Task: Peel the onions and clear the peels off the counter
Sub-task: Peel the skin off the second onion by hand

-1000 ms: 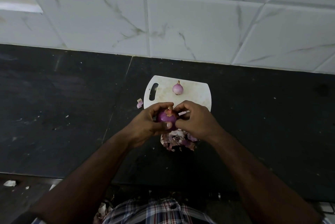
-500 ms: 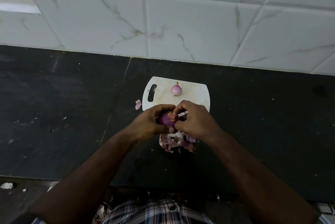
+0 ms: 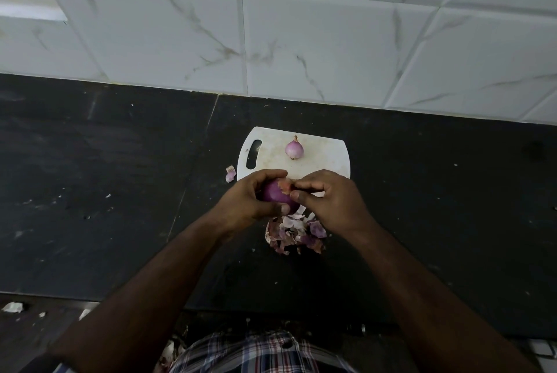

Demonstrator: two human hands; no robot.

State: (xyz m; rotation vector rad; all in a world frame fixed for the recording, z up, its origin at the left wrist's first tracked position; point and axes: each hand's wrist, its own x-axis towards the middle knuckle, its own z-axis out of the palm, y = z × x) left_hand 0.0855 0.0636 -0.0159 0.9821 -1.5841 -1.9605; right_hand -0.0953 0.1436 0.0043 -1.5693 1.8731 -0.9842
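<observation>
Left hand cups a purple onion; right hand pinches its loose skin above a peel pile mid-surface, beside the cutting board.

Two onions: one held onion gripped between two hands, the left hand and the right hand, and one loose onion at 12 o'clock on the single white cutting board. One peel heap lies at 6 o'clock, one stray peel at 9 o'clock.
</observation>
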